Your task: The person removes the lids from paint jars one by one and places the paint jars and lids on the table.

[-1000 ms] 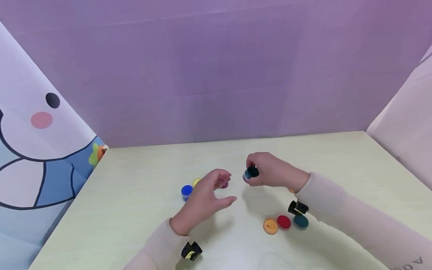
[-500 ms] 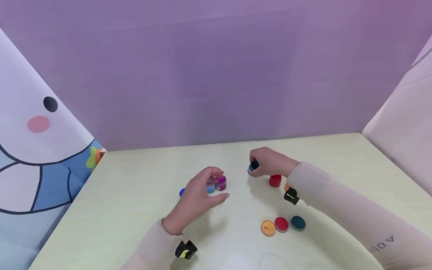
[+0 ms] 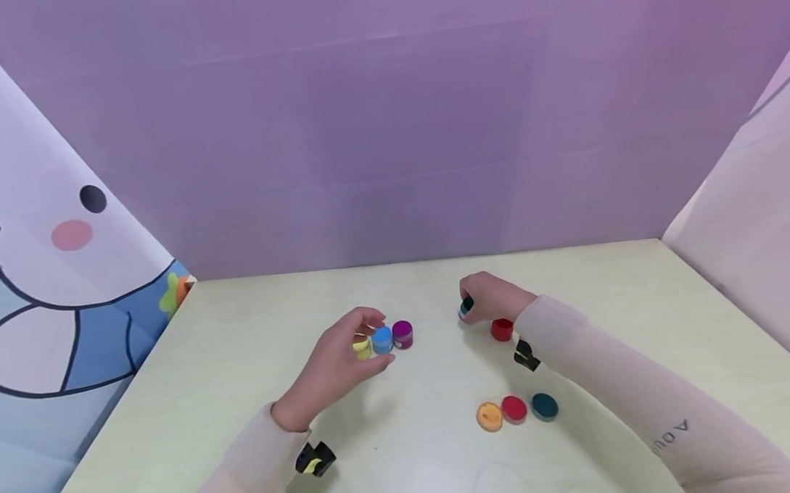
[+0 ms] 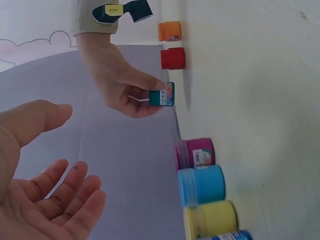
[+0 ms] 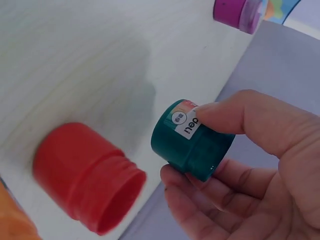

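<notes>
Green jar: lidless, roughly upright in the right hand, beyond the red jar's left side; whether its base touches the table cannot be told.
Right hand: thumb on the label, fingers curled round the opposite wall; a pinch on smooth, curved sides could let the jar turn or slip.
Red jar: open, standing just beside the held jar; a sideways drift of the fingers would likely topple it.
Orange jar: next to the red one, hidden from the head view by the right arm; a lowered cuff could knock it unseen.
Left hand: half-open, thumb well apart from fingers, holding nothing; a careless forward sweep could scatter the row before it.
Row: purple jar, light-blue jar, yellow jar, dark-blue jar, closely set, so one push may pass along.
Lids: orange lid, red lid, green lid, lying close together; haste could bring a mismatch.
</notes>
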Tool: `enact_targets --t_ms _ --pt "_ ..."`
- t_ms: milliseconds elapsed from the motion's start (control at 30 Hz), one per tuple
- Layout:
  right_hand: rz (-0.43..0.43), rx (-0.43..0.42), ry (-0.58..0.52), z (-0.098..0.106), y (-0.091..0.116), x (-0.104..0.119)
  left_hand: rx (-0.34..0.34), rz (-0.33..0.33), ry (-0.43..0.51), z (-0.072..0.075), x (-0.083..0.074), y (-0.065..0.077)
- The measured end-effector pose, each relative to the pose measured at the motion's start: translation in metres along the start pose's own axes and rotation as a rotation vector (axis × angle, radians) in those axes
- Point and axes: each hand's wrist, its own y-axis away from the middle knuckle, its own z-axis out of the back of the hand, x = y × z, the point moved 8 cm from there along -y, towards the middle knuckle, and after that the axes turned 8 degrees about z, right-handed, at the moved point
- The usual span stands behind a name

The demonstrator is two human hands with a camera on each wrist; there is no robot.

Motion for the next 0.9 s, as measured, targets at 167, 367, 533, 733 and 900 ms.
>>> enact_targets --t_ms 167,367,533,733,900 --pt "-0.004 0.008 0.021 -0.005 -0.002 -0.001 -0.002 -0.009 -0.042 0.007 0.012 0.003" --pt "-0.007 0.011 0.026 -0.006 -0.001 0.001 -0.015 -0.002 -0.108 0.019 0.023 0.005" --pt "-0.029 0.026 0.023 -0.008 -0.002 0.001 -0.022 0.024 -0.184 0.027 0.033 0.006" --pt "-0.028 0.03 0.034 -0.011 -0.006 0.0 -0.011 0.035 -0.316 0.03 0.044 0.006" --pt "-0.036 0.032 0.024 -0.01 -0.006 0.0 0.035 0.041 -0.369 0.029 0.051 0.004"
